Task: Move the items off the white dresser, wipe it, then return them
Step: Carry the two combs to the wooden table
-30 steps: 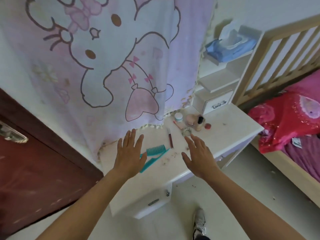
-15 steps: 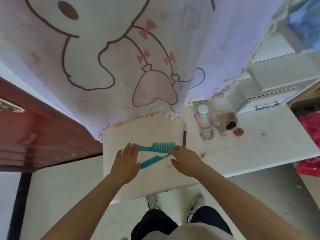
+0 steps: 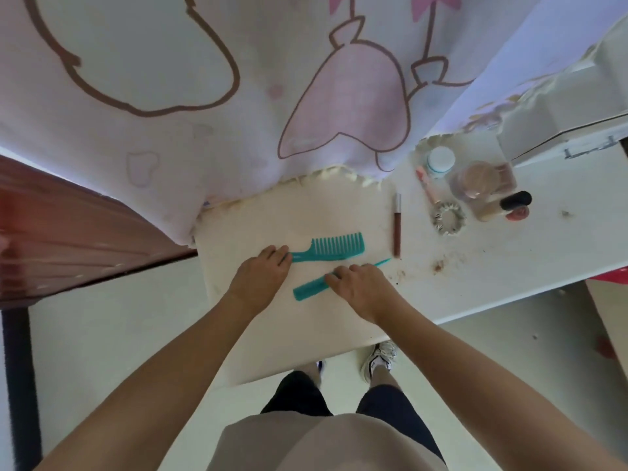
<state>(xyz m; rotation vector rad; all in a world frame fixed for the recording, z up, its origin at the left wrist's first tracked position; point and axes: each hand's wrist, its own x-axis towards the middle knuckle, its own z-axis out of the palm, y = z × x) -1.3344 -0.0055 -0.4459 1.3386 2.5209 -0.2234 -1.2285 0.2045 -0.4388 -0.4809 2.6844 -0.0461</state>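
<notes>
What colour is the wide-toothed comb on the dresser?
Teal. The wide-toothed comb matches the thinner comb beside it, clear in the head view.

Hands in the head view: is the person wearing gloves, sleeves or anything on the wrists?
No. The left hand and right hand are bare: no gloves, rings, watch or bracelet visible. Both forearms are uncovered, with no sleeve in view out to the frame edge. Lower down are a beige top, dark trousers and white-and-black sneakers.

The 2 bare forearms reach forward, palms down. The left hand touches the wide comb with its fingertips. The right hand curls its fingers onto the tail comb.
</notes>
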